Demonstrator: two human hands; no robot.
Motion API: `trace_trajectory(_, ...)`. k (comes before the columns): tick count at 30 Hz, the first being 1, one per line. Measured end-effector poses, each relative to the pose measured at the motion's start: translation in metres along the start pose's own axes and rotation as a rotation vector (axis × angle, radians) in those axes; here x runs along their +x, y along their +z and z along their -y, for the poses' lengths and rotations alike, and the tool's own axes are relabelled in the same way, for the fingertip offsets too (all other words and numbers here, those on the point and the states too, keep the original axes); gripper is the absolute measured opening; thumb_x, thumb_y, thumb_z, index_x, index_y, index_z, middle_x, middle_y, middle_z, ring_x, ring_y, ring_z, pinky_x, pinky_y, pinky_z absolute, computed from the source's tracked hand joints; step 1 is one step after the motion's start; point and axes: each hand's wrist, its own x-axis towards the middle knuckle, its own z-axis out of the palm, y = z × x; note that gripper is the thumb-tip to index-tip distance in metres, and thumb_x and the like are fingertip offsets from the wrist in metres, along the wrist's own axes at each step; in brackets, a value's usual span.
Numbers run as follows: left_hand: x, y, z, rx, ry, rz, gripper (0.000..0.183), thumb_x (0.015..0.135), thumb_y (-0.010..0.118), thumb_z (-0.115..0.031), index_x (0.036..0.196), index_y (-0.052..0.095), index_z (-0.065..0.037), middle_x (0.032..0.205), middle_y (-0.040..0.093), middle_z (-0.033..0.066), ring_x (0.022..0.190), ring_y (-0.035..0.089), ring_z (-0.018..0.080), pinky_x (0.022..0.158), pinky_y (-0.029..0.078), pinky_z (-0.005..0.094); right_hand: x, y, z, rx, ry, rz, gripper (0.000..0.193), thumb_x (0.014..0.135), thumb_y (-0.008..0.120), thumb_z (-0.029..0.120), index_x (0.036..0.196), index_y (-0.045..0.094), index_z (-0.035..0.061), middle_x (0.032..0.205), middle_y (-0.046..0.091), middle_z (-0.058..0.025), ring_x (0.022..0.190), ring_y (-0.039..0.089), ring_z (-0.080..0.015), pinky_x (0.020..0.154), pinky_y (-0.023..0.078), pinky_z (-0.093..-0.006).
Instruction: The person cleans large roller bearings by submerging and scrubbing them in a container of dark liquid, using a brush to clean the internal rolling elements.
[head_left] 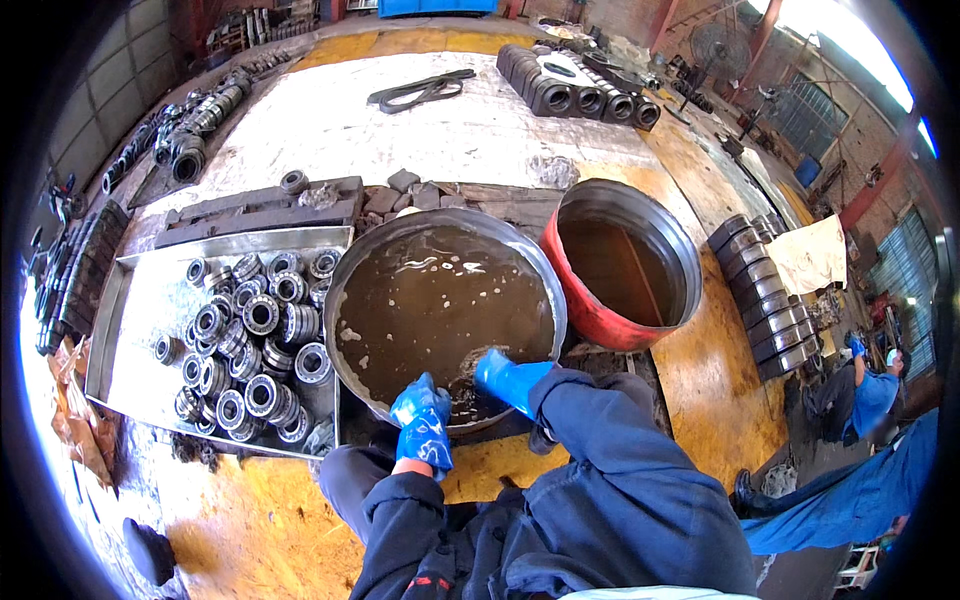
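Observation:
Both hands wear blue rubber gloves and work at the near side of a wide round metal tub (343, 385) of murky brown liquid (440, 310). My left hand (422, 408) is closed at the near rim, its fingers curled in over the liquid; what it grips is hidden. Just right of it, my right hand (503, 378) reaches down to the surface with its fingers closed. A dark, bristly-looking patch shows in the liquid between the hands, too unclear to name. Left of the tub, a shallow metal tray (225, 242) holds a heap of roller bearings (262, 314).
A red drum (600, 325) of brown liquid touches the tub's right side. Bearing housings stand in rows at the back (560, 90) and right (765, 300). Black belts (420, 90) lie on the white floor sheet. Other people, one in blue trousers (850, 490), are at the right.

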Motion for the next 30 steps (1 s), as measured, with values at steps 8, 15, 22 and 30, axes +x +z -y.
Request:
trace_trajectory(8,-0.001,-0.008,-0.009,-0.017,0.003,0.006,0.035,0.088,0.058,-0.037,0.115,0.065,-0.016,0.113,0.070,0.0168,0.108,0.067,0.0372,0.088,0.053,0.0515,0.018,0.080,-0.031,0.622,0.080,-0.283,0.023,0.088,0.064,0.026,0.104,0.076,0.0143,0.104,0.075,-0.0091,0.096,0.071,-0.0316,0.079,0.054,-0.0455)
trace_trajectory(15,0.012,0.024,0.020,-0.095,0.091,-0.183,0.045,0.085,0.060,-0.040,0.121,0.065,-0.012,0.109,0.071,0.0199,0.101,0.068,0.0379,0.087,0.054,0.0499,0.024,0.028,-0.002,-0.117,-0.099,-0.194,0.022,0.088,0.059,0.016,0.098,0.079,0.0201,0.099,0.076,-0.0067,0.095,0.073,-0.0300,0.074,0.056,-0.0497)
trace_trajectory(22,0.001,-0.003,0.014,-0.088,0.018,-0.072,0.034,0.084,0.058,-0.035,0.112,0.063,-0.016,0.102,0.071,0.0183,0.098,0.068,0.0398,0.083,0.054,0.0526,-0.013,0.036,-0.010,0.704,-0.001,-0.477,0.017,0.087,0.062,0.018,0.086,0.075,0.0072,0.086,0.070,-0.0205,0.078,0.069,-0.0361,0.068,0.052,-0.0425)
trace_trajectory(30,0.006,-0.001,-0.006,-0.034,0.017,-0.013,0.033,0.088,0.057,-0.036,0.115,0.062,-0.017,0.113,0.070,0.0153,0.105,0.067,0.0367,0.087,0.053,0.0520,0.036,0.002,0.003,-0.016,-0.041,0.168,0.032,0.092,0.055,0.026,0.117,0.073,0.0200,0.125,0.069,-0.0083,0.118,0.065,-0.0281,0.093,0.051,-0.0441)
